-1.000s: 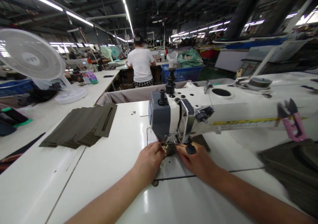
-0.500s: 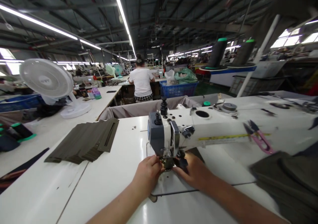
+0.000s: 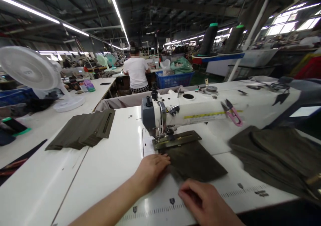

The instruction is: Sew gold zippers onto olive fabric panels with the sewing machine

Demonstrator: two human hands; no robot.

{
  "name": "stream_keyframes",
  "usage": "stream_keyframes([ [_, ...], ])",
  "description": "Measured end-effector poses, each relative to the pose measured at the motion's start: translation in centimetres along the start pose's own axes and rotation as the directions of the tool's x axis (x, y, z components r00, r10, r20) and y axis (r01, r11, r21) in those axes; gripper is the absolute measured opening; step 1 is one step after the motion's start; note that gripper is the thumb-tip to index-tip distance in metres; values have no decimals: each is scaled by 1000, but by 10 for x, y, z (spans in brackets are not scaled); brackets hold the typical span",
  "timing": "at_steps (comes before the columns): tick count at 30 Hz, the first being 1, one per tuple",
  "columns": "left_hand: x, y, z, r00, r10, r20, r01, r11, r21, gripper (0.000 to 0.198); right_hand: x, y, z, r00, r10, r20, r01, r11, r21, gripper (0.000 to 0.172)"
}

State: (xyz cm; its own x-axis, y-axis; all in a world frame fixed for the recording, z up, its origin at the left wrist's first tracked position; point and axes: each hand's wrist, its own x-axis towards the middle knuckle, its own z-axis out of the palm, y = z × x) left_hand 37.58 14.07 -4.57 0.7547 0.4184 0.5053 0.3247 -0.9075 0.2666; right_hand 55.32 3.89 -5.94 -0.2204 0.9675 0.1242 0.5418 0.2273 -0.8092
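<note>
White bench (image 3: 112, 164), sewing machine (image 3: 200, 102) on it. Olive panel (image 3: 198, 162) lies in front of the machine, slotted strip (image 3: 179, 140) across its far edge, left end at the needle area. Left hand (image 3: 154, 171): fingers extended at panel's left edge, no grip. Right hand (image 3: 200, 199): fingers curled by near corner, can't tell if pinching. Progress: looks partway, stitching unreadable; strip stack (image 3: 82, 129) left.

I look through one camera on the wearer's head, aimed forward and down across the desk (image 3: 110, 167): left hand (image 3: 151, 171) and right hand (image 3: 202, 199) close below, sewing machine (image 3: 200, 102) mid-frame, hall (image 3: 173, 15) stretching far beyond.
</note>
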Motion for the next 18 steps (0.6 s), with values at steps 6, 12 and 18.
stream_keyframes([
  [6,4,19,-11,940,-327,-98,281,903,-325,18,13,-9,3,882,354,312,-441,385,811,53],
  [12,15,30,-6,710,-704,-15,478,498,-724,25,44,-37,27,917,317,243,-260,14,965,39],
  [18,20,7,-23,632,-760,153,388,139,-911,29,60,-20,20,896,356,265,-444,721,532,52],
])
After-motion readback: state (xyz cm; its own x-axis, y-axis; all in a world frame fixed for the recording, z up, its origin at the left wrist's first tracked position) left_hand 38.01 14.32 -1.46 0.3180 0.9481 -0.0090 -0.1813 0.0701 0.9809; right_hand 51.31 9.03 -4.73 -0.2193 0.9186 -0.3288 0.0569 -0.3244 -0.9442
